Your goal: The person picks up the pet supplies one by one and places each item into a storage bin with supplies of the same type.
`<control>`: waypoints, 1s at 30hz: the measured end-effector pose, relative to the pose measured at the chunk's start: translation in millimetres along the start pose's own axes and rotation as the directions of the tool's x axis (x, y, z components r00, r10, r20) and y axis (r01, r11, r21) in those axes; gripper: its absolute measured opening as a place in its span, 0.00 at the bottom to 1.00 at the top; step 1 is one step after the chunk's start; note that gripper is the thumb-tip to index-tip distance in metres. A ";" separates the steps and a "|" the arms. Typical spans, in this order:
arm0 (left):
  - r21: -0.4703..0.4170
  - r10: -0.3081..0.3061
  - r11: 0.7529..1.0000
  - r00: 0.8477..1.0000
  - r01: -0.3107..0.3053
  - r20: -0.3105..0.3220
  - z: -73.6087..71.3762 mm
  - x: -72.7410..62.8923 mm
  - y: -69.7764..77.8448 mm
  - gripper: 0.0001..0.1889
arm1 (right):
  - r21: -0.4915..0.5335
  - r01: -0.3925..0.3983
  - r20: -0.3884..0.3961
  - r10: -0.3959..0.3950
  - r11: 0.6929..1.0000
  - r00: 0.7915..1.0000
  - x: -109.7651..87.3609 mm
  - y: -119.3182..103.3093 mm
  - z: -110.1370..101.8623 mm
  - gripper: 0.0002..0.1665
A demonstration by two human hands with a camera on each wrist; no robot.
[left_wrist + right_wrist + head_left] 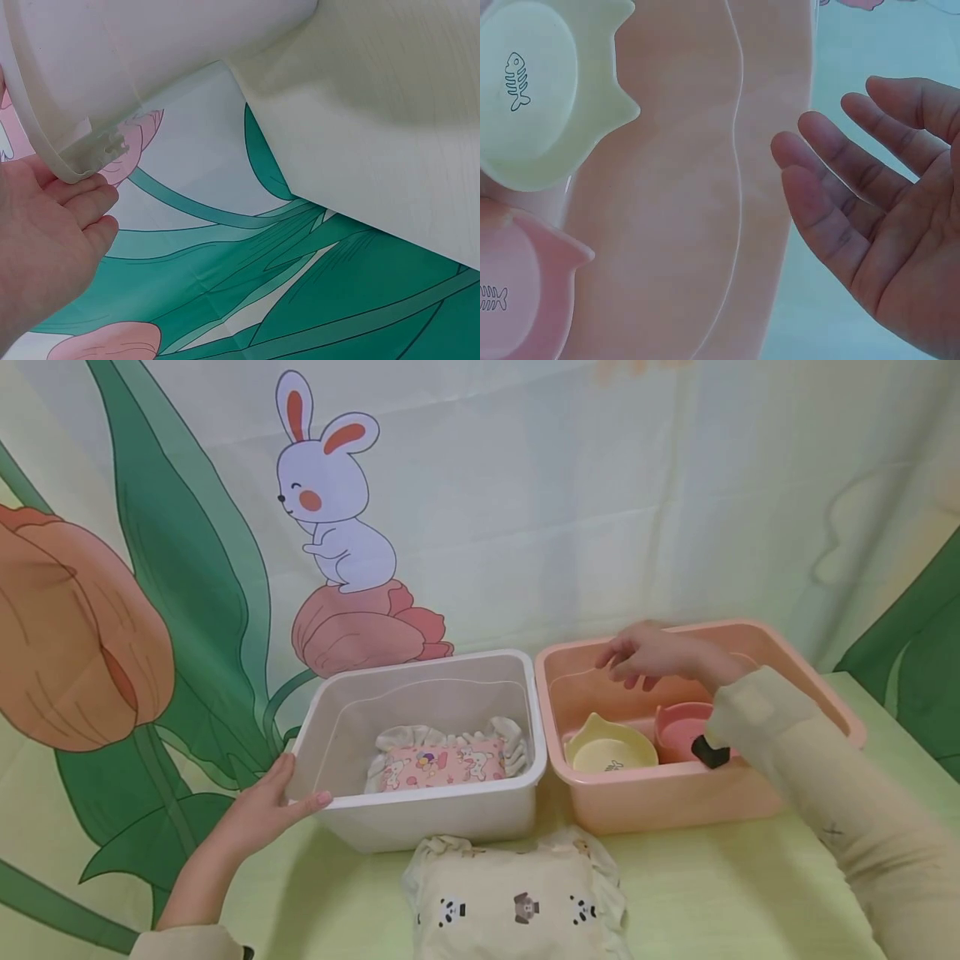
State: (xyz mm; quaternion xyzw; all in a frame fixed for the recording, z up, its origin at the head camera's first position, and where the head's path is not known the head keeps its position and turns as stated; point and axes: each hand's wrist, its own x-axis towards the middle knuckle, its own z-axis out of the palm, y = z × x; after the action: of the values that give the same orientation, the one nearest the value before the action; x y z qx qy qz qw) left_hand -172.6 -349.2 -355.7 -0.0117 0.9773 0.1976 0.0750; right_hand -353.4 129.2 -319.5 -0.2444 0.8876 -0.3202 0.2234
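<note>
Fingers [94, 204] of the left hand [258, 810] grip the white tub [442, 818]; the right hand [658, 653], fingers loosely parted, hovers over the peach tub [675, 802], which holds a yellow cat-eared bowl [611, 748] and pink bowl [678, 728].

At the left grip [255, 814] is a white bin [450, 818] with a rabbit-printed pink pillow [442, 764]. Below the right grip [654, 652], a peach bin [675, 806] has a pale yellow bowl [615, 747] and a pink bowl [678, 728], both fishbone-printed. Between the grips, nearside, lies a panda-printed cream pillow [517, 881] on a pale green counter [712, 893].
</note>
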 end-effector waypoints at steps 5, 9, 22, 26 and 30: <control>0.005 0.002 1.000 1.000 -0.002 -0.003 -0.7 -1.0 0.9 0.49 | -0.010 0.023 0.007 -0.023 1.000 1.000 -1.7 -1.7 0.5 0.18; 0.002 0.001 1.000 1.000 -0.001 0.002 -0.9 -1.0 1.1 0.49 | -0.015 0.030 0.005 -0.030 0.999 1.000 -4.7 -4.6 1.3 0.18; 0.004 0.009 1.000 1.000 -0.009 -0.007 0.3 0.8 -1.2 0.50 | 0.014 0.037 -0.023 -0.037 0.999 0.999 -18.8 -12.5 11.3 0.17; 0.003 0.013 1.000 1.000 -0.013 -0.010 0.2 0.8 -1.2 0.49 | 0.014 0.047 -0.031 -0.047 0.999 0.998 -21.6 -13.2 13.3 0.17; -0.002 0.012 1.000 1.000 -0.012 -0.008 0.0 0.2 -0.6 0.49 | 0.024 0.066 -0.044 -0.065 0.998 0.997 -25.1 -12.8 15.8 0.18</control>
State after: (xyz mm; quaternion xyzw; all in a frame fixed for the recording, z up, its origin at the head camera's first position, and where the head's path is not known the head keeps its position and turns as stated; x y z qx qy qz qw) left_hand -172.7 -349.7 -356.0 -0.0065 0.9774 0.1993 0.0696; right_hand -321.3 127.7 -315.7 -0.2635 0.8796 -0.3438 0.1967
